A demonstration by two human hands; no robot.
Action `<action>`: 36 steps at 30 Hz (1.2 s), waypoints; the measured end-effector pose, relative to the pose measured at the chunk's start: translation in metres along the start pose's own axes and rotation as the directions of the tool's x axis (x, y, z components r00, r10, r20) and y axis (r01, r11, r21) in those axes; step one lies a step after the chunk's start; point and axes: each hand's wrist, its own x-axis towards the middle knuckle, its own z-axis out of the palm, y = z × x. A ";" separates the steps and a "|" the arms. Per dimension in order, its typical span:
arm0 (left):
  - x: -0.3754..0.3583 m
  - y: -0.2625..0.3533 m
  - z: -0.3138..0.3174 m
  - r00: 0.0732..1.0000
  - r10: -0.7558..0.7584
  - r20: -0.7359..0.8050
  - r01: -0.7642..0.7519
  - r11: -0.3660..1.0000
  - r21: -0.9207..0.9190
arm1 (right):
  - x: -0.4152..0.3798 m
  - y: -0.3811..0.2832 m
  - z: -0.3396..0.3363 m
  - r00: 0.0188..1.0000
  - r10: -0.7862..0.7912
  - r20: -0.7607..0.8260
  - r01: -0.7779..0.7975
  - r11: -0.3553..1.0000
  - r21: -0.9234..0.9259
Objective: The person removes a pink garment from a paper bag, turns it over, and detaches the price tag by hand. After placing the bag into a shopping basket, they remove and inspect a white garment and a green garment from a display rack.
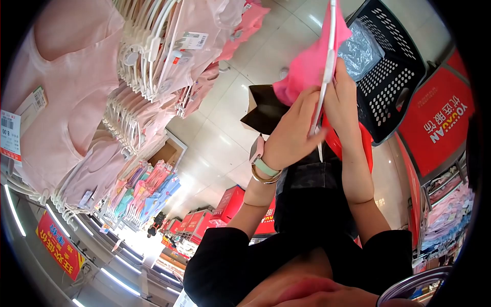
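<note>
- My left grip point(290, 134) is closed around the lower stretch of a white clothes hanger point(330, 55), which I see nearly edge-on.
- My right grip point(345, 100) is clasped on the same hanger, just beside the left; I cannot tell whether its hidden fingertips also pinch cloth.
- The bright pink garment point(306, 70) hangs on that hanger, bunched just above my left fingers and blurred at its edge.
- On my left wrist I wear a smartwatch point(257, 149) and a gold-coloured bangle point(266, 178).
- Beyond my right grip stands a black perforated shopping basket point(384, 105), with a crumpled clear plastic bag point(360, 51) inside.
- To my left, pale pink tops point(76, 82) crowd a rack on white hangers.
- A red YOUXUAN sign point(437, 115) is at my right.
</note>
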 end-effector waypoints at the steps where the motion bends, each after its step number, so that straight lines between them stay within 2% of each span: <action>1: -0.001 -0.004 0.001 0.998 -0.058 0.022 0.058 0.998 -0.005 | 0.000 0.001 0.000 1.000 -0.003 0.012 0.002 1.000 0.019; 2: -0.003 -0.011 0.002 0.996 -0.005 -0.087 0.004 1.000 -0.011 | 0.000 0.001 0.000 1.000 -0.005 0.024 0.004 0.999 0.038; 3: -0.005 -0.015 0.000 0.996 -0.003 -0.089 0.002 1.000 -0.009 | -0.001 0.000 0.001 1.000 -0.008 0.025 0.007 0.999 0.039; 5: -0.008 -0.024 -0.009 0.962 -0.109 -0.249 0.146 0.981 0.132 | -0.004 -0.004 0.004 0.998 -0.017 0.054 0.019 0.999 -0.037; 6: -0.009 -0.030 -0.013 0.934 -0.144 -0.326 0.194 0.973 0.125 | -0.005 -0.005 0.004 0.993 -0.051 0.102 0.062 0.992 -0.112; 7: -0.009 -0.038 -0.018 0.900 -0.178 -0.398 0.241 0.964 0.114 | -0.006 -0.006 0.005 0.994 -0.048 0.101 0.059 0.992 -0.111; 9: -0.012 -0.069 -0.027 0.877 -0.162 -0.451 0.282 0.936 0.211 | -0.009 -0.005 0.006 0.976 -0.169 0.141 0.189 0.971 -0.144; 11: -0.010 -0.111 -0.032 0.857 -0.044 -0.513 0.216 0.935 0.281 | -0.012 -0.001 0.007 0.972 -0.142 0.187 0.181 0.962 -0.206; 13: -0.009 -0.149 -0.037 0.868 -0.008 -0.496 0.201 0.920 0.337 | -0.014 0.002 0.006 0.946 -0.214 0.245 0.283 0.912 -0.296; 15: -0.004 -0.190 -0.042 0.879 0.034 -0.475 0.175 0.905 0.388 | -0.014 0.005 0.006 0.946 -0.193 0.260 0.275 0.905 -0.326; 17: 0.001 -0.229 -0.044 0.852 0.131 -0.508 0.126 0.889 0.440 | -0.015 0.010 0.007 0.930 -0.227 0.288 0.327 0.870 -0.370; 18: 0.003 -0.242 -0.049 0.853 0.129 -0.505 0.123 0.892 0.435 | -0.015 0.010 0.007 0.932 -0.222 0.286 0.322 0.868 -0.377; 20: 0.007 -0.264 -0.066 0.866 -0.090 -0.493 0.341 0.827 0.448 | -0.015 0.010 0.007 0.929 -0.229 0.289 0.334 0.855 -0.397; 21: 0.010 -0.280 -0.077 0.866 -0.092 -0.492 0.341 0.828 0.445 | -0.015 0.010 0.007 0.930 -0.227 0.290 0.333 0.854 -0.400; 23: 0.015 -0.303 -0.098 0.876 0.042 -0.481 0.228 0.842 0.489 | -0.015 0.011 0.007 0.922 -0.222 0.316 0.346 0.841 -0.417; 24: 0.016 -0.298 -0.102 0.876 0.040 -0.481 0.229 0.842 0.489 | -0.015 0.011 0.007 0.922 -0.222 0.317 0.345 0.841 -0.416; 26: 0.024 -0.284 -0.111 0.815 0.282 -0.506 0.075 0.814 0.575 | -0.016 0.011 0.007 0.923 -0.199 0.330 0.331 0.846 -0.417; 27: 0.023 -0.288 -0.116 0.817 0.281 -0.504 0.075 0.814 0.576 | -0.016 0.012 0.008 0.923 -0.197 0.329 0.329 0.848 -0.415; 29: 0.024 -0.298 -0.128 0.793 0.174 -0.584 0.164 0.862 0.480 | -0.016 0.015 0.009 0.912 -0.225 0.344 0.361 0.838 -0.410; 34: 0.033 -0.296 -0.135 0.866 0.074 -0.494 0.213 0.840 0.500 | -0.017 0.015 0.010 0.909 -0.249 0.333 0.375 0.837 -0.399; 36: 0.036 -0.298 -0.135 0.877 0.100 -0.469 0.194 0.821 0.538 | -0.017 0.016 0.010 0.909 -0.251 0.333 0.378 0.833 -0.404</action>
